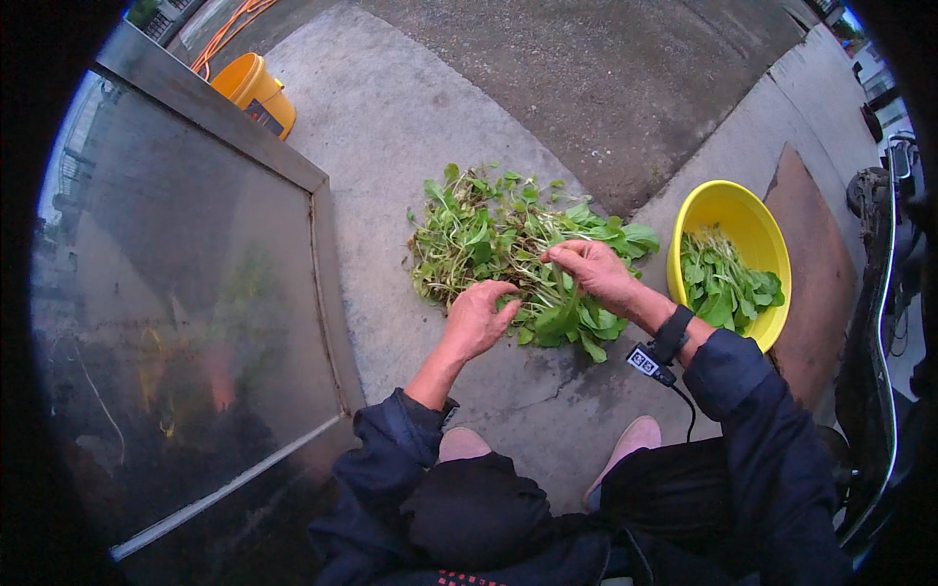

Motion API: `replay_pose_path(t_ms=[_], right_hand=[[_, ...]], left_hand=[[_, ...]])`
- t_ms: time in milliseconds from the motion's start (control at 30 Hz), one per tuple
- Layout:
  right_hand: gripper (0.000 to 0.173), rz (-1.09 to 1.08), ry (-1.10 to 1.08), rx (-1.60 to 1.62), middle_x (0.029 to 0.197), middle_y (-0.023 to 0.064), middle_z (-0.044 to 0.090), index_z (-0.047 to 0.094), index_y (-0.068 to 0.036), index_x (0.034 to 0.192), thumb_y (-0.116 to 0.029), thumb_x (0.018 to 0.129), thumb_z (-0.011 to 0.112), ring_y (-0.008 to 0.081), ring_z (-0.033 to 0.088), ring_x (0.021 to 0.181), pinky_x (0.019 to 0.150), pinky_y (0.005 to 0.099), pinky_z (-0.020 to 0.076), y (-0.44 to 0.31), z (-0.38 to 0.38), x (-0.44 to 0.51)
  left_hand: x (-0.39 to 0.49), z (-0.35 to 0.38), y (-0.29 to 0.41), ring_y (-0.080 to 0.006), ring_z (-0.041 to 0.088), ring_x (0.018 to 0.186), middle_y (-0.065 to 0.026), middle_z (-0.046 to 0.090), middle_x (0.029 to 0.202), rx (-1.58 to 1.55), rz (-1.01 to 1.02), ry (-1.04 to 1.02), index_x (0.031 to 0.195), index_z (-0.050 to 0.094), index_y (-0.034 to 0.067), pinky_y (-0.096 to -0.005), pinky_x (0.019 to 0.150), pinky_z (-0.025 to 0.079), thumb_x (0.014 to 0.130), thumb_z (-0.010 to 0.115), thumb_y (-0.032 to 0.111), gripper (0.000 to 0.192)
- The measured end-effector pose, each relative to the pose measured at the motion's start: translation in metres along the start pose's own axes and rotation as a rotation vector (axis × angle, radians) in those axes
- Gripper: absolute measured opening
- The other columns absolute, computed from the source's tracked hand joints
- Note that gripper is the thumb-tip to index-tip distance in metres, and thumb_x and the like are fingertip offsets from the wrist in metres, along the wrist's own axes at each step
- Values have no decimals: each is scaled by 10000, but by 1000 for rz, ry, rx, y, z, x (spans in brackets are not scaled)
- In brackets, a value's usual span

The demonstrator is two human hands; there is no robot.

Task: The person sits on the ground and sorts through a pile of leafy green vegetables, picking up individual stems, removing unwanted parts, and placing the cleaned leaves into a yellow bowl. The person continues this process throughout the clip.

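A heap of leafy green plants (pixel 469 242) with pale stems and some soil on the roots lies on the concrete in front of me. My right hand (pixel 590 271) is over the heap's near right side, pinching a leafy green plant (pixel 560 313) whose leaves hang down. To its left, my left hand (pixel 480 316) is at the near edge of the heap, thumb and fingers apart, and I see nothing held in it. A tilted yellow plastic basin (pixel 778 242) stands on the right, with a bundle of leafy greens (pixel 725 282) inside.
A glazed metal-framed door (pixel 212 242) stands close on the left. Beyond it are a yellow bucket (pixel 275 99) and an orange hose (pixel 231 33). A rusty metal sheet (pixel 813 293) lies by the basin. A vehicle-like object with a chrome bar (pixel 890 293) is at the far right.
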State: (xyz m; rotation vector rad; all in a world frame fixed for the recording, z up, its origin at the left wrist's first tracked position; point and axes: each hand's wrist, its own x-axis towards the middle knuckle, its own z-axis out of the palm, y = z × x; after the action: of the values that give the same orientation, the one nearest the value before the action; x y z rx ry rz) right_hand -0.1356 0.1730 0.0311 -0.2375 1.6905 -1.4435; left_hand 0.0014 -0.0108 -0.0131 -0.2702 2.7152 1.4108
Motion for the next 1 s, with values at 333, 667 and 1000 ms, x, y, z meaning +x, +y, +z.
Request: replay_pose_path(t_ms=[333, 667, 1000], right_hand=[[305, 226, -28, 105, 783, 16, 607, 602, -58, 1073, -322, 1038, 454, 86, 548, 637, 612, 256, 483, 37, -37, -9], [316, -122, -10, -1030, 808, 202, 649, 605, -18, 919, -326, 885, 663, 398, 642, 768, 705, 492, 499, 105, -10, 7], [263, -120, 86, -1314, 827, 202, 655, 590, -21, 921, -248, 824, 682, 400, 647, 822, 722, 504, 509, 103, -14, 17]], left_hand=[[25, 48, -28, -322, 597, 1075, -128, 631, 1189, 310, 235, -110, 1136, 648, 49, -427, 921, 477, 833, 665, 180, 331], [32, 55, -40, -354, 413, 1334, -160, 388, 1495, 368, 134, -162, 1353, 508, 50, -443, 1087, 363, 841, 604, 132, 527], [10, 55, -44, -392, 462, 1282, -212, 400, 1471, 234, 72, 38, 1285, 565, 51, -471, 1037, 415, 835, 639, 152, 467]])
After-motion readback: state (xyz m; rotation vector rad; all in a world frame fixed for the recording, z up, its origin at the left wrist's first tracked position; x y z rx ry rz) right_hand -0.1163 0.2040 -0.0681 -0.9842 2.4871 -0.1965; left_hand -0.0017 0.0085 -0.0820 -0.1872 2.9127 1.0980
